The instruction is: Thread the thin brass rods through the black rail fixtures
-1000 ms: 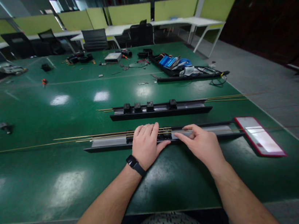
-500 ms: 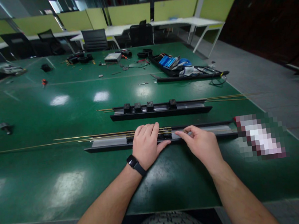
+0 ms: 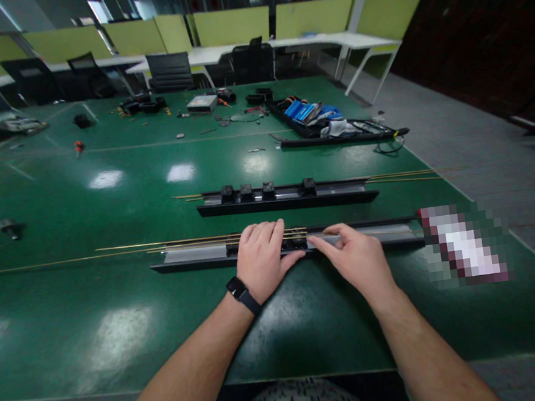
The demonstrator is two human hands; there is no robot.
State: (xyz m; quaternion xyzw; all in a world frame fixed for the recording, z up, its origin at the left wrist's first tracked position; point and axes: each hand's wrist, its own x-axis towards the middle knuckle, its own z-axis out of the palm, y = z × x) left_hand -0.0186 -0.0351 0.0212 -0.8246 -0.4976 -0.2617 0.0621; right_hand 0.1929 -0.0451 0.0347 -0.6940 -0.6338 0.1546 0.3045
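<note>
A long black rail [image 3: 197, 267] with a pale inner channel lies crosswise on the green table. My left hand [image 3: 261, 257] is laid over its middle, fingers across the black blocks [image 3: 297, 241] and thumb by the front edge, gripping the rail and hiding part of the blocks. Several thin brass rods [image 3: 189, 241] run lengthwise through or over the blocks and stick out to the left. My right hand [image 3: 353, 251] is closed in a pinch just right of the blocks, on a thin brass rod [image 3: 400, 231] that trails right along the channel.
A second black rail [image 3: 288, 204] with several blocks and brass rods lies just beyond. Farther off are a black tray [image 3: 294, 121] with blue packets, a white box [image 3: 202, 104] and loose tools. A blurred-out item [image 3: 465, 243] sits at the right, past the rail's end.
My right hand has slid slightly left toward the blocks. The left end of one brass rod has shifted a little to the right. My left hand stays put.
</note>
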